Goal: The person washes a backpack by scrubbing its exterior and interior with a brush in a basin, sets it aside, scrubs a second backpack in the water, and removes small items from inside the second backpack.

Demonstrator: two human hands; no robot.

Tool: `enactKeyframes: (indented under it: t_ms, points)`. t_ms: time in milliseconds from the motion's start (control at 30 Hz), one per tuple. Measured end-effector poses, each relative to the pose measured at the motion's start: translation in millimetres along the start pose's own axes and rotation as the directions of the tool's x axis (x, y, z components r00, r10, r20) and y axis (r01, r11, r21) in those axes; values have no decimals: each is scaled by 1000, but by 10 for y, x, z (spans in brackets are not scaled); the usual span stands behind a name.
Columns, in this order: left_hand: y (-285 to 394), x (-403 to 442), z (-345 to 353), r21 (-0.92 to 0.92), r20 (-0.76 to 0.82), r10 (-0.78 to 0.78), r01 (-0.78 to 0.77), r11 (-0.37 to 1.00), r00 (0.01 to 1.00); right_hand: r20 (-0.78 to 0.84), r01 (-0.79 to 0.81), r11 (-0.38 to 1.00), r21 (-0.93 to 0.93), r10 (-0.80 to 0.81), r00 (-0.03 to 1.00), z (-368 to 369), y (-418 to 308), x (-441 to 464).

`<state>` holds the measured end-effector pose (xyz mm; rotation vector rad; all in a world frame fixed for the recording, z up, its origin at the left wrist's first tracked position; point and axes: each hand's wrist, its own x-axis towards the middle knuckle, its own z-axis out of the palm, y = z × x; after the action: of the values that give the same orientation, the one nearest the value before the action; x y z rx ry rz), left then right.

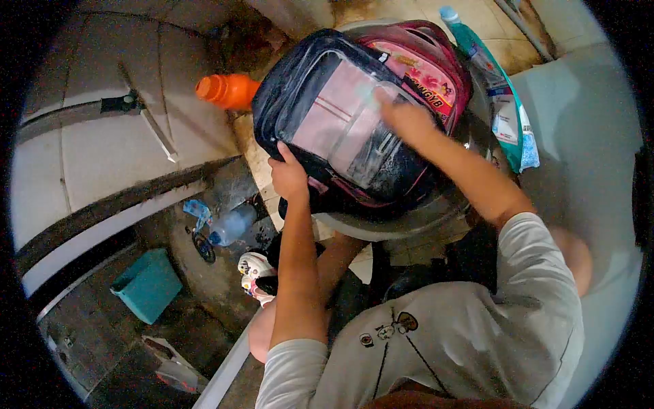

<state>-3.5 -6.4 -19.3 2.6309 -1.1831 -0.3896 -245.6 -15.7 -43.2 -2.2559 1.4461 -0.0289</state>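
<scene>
A dark navy backpack [320, 129] with a pink front panel lies across a wide round basin [354, 225]; whitish foam streaks its front. My left hand [289, 176] grips its lower left edge, the thumb on top. On the pink panel is my right hand [407, 121], blurred, its fingers curled down. A pale greenish patch shows at those fingertips; I cannot make out what it is. Behind the navy bag, a red-and-pink backpack [422, 68] with printed lettering also rests in the basin.
An orange bottle [228, 91] stands left of the bags. A teal-and-white packet [507, 116] with a blue cap lies at the right. Lower left are a clear plastic bottle [235, 223], a teal bin [148, 286] and a raised ledge [225, 375]. A pale wall [579, 136] borders the right.
</scene>
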Motion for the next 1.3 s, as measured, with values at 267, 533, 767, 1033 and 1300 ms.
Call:
enactKeyframes:
  t_ms: [267, 533, 767, 1033, 1300]
  points:
    - [-36, 47, 44, 7, 17, -4, 3, 1000, 1000, -255, 103, 985, 136, -66, 965, 381, -444, -105]
    - [35, 6, -7, 2, 23, -7, 7, 1000, 1000, -127, -51, 972, 230, 81, 989, 149, -521, 36]
    - [20, -11, -18, -21, -11, -22, 21, 1000, 1000, -227, -384, 916, 119, 401, 887, -212, -289, 710]
    - [1, 28, 27, 26, 2, -49, 49, 998, 999, -431, 418, 784, 458, -215, 876, 578, -487, 626]
    - [-43, 85, 86, 0, 41, -29, 29, 1000, 999, -192, 50, 986, 160, -19, 981, 546, -882, 750]
